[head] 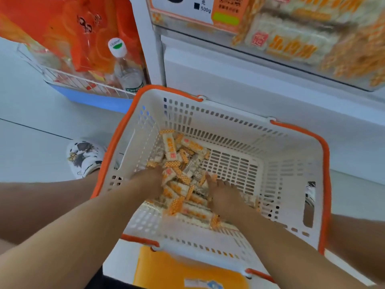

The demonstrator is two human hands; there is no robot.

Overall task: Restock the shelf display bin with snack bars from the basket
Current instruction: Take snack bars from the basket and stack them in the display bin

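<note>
Inside the white basket (270, 155), my left hand (150, 180) and right hand (223, 195) bracket the snack bars (181, 174) to scoop them; fingers buried, grip unclear.

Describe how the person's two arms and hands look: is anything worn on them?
Both forearms are bare as far as the picture shows; no sleeve reaches into view. No glove, watch, bracelet or ring can be seen on the left hand or the right hand. The picture is a little blurred, so a thin ring could be missed.
</note>
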